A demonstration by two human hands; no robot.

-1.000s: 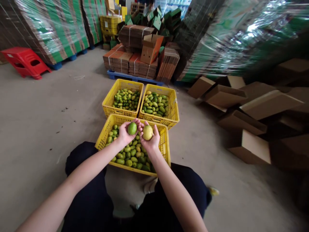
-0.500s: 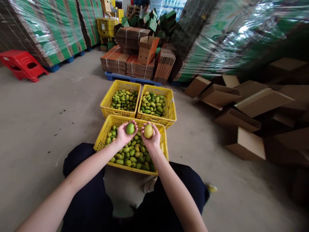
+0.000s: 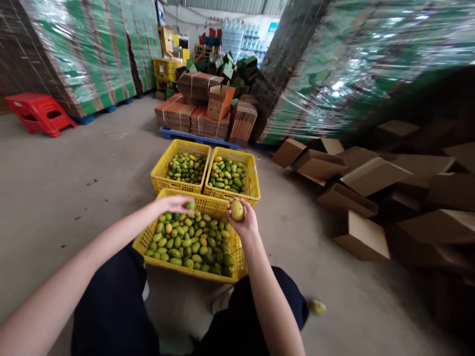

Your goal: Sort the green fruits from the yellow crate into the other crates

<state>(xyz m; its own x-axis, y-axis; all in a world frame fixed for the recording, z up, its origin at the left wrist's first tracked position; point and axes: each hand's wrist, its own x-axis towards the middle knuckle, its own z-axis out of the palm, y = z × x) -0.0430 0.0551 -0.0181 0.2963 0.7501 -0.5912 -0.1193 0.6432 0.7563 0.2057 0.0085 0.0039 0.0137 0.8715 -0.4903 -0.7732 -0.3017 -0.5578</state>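
Fingers of right hand (image 3: 243, 220) curled round yellowish fruit (image 3: 237, 209), palm up; left hand (image 3: 174, 203) palm-down, gripping green fruit (image 3: 190, 205).

The left hand (image 3: 171, 203) is palm down over the far edge of the near crate (image 3: 144, 238), its fingers closed over a green fruit (image 3: 190, 205) that shows just past the fingertips. The right hand (image 3: 243, 221) is palm up, fingers curled around a yellowish fruit (image 3: 237, 209), above the near crate's far right corner. Below both sets of fingers the near crate is heaped with green and yellow fruit. Just beyond the fingertips two more yellow crates stand side by side, the left crate (image 3: 160, 173) and the right crate (image 3: 254, 179), both holding fruit. Further beyond lie stacked flat cartons (image 3: 200, 118) on a blue pallet; loose cardboard boxes (image 3: 365, 183) lie well to the right of the right fingers.
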